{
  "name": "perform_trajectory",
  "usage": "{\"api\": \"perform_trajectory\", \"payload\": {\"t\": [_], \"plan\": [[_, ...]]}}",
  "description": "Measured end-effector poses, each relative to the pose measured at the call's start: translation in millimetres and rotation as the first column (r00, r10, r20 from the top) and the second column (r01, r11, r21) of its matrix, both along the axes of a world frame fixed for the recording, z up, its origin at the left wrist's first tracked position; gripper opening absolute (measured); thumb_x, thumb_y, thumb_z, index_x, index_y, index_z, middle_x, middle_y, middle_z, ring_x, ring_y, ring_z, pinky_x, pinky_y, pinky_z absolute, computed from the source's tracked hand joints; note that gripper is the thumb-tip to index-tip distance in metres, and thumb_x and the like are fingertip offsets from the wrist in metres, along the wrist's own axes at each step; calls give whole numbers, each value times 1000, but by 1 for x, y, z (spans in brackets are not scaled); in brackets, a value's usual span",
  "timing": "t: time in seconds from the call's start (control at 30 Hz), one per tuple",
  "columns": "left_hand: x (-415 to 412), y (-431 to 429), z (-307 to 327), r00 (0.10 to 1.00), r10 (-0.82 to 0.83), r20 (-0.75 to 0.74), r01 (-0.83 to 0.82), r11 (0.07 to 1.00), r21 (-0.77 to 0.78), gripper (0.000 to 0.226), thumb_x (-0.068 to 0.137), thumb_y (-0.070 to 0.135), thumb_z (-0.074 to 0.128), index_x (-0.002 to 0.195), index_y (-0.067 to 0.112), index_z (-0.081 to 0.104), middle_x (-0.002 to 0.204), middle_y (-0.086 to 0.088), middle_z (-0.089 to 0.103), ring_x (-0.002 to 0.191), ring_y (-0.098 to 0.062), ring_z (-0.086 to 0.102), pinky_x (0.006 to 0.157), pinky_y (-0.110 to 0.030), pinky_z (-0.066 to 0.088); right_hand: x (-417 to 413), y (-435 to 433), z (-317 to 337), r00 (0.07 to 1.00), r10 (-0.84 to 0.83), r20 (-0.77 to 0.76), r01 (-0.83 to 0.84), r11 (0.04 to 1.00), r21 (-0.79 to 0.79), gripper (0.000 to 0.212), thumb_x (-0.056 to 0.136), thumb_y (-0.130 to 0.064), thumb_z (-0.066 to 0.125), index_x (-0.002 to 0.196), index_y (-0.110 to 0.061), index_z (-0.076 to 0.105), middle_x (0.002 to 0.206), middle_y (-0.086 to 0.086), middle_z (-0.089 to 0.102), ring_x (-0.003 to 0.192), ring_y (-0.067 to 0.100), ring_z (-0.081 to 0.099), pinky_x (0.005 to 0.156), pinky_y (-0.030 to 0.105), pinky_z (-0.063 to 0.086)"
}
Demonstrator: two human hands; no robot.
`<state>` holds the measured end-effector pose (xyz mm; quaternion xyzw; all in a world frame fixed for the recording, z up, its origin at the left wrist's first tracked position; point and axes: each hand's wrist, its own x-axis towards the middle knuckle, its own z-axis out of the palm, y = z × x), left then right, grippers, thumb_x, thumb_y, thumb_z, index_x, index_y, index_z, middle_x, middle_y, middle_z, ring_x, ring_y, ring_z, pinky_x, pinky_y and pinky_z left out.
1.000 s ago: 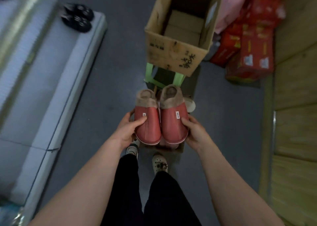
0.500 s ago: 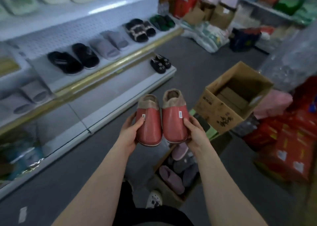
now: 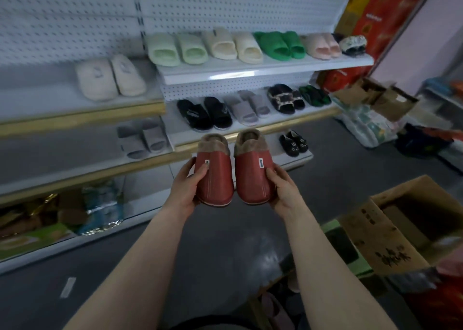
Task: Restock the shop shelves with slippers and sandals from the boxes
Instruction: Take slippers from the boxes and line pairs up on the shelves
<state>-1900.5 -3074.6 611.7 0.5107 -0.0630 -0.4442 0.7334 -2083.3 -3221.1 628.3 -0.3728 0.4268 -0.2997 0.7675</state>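
Fingers (image 3: 202,172) of my left hand (image 3: 184,190) and right hand (image 3: 283,192) grip the red fur-lined slippers (image 3: 215,183), one each, facing the half-full shelves (image 3: 250,75), not placed yet, more in the box (image 3: 254,304) I reckon.

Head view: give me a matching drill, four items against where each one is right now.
1 red slippers
2 green slides
3 cat slippers
4 box

a top shelf
b bottom shelf
c held in left hand and right hand
d lower right of view

Pairs: 1-c, 2-a, 3-b, 4-d
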Motion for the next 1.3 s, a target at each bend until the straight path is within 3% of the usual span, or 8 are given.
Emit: {"api": "perform_trajectory", "payload": {"t": [0.23, 0.37, 0.57, 0.67, 0.77, 0.9, 1.1, 1.3], "plan": [[124, 71, 26, 980, 197, 32, -195, 979, -63, 52, 87, 20, 70, 136, 20, 52, 119, -1, 69, 103, -20, 69, 82, -43, 57, 147, 54, 16, 969, 210, 131, -203, 977, -61, 47, 90, -13, 66, 135, -12, 54, 120, 13, 69, 99, 23, 70, 90, 44, 55], [187, 116, 32, 959, 280, 54, -275, 958, -75, 51, 87, 20, 70, 135, 19, 53, 115, 0, 72, 99, -18, 71, 73, -35, 57, 220, 86, 22, 938, 312, 153, -298, 948, -109, 44, 93, -14, 65, 135, -12, 55, 126, 14, 66, 107, 24, 68, 86, 39, 56], [263, 161, 37, 912, 407, 54, -404, 913, -60, 58, 87, 21, 70, 140, 18, 48, 110, -2, 72, 94, -19, 72, 71, -36, 59, 318, 119, 32, 918, 373, 134, -364, 927, -85, 44, 90, -9, 69, 132, -15, 58, 114, 8, 72, 97, 24, 72, 76, 37, 58], [295, 169, 40, 893, 446, 59, -443, 895, -60, 56, 89, 23, 69, 141, 19, 48, 117, -4, 69, 92, -18, 72, 67, -35, 58, 359, 122, 37, 899, 421, 120, -410, 906, -108, 50, 88, -13, 71, 136, -12, 54, 125, 10, 67, 105, 27, 69, 79, 41, 58], [327, 170, 43, 860, 507, 55, -503, 861, -74, 50, 90, 19, 67, 138, 17, 50, 117, -6, 67, 86, -15, 73, 63, -33, 58, 398, 119, 43, 874, 472, 116, -459, 880, -123, 49, 89, -14, 70, 135, -11, 54, 123, 12, 68, 108, 29, 69, 82, 44, 58], [369, 173, 49, 829, 553, 82, -548, 833, -73, 52, 90, 19, 68, 139, 17, 49, 120, -6, 65, 92, -18, 71, 70, -37, 59, 454, 110, 44, 845, 519, 130, -505, 854, -124, 54, 88, -11, 70, 138, -8, 51, 127, 16, 65, 109, 31, 68, 78, 43, 59], [420, 181, 52, 783, 608, 131, -608, 793, -47, 51, 92, 18, 65, 140, 16, 48, 115, -4, 65, 98, -20, 67, 77, -39, 57, 529, 105, 40, 806, 585, 93, -579, 811, -86, 60, 88, -10, 71, 142, -11, 46, 129, 13, 64, 111, 30, 67, 88, 50, 57], [464, 190, 37, 768, 630, 111, -634, 773, -6, 52, 92, 21, 66, 140, 15, 49, 123, -10, 65, 103, -24, 67, 82, -41, 57, 579, 114, 37, 788, 613, 57, -608, 790, -79, 47, 93, -4, 62, 137, -11, 48, 123, 12, 64, 100, 28, 66, 78, 48, 56]]}}
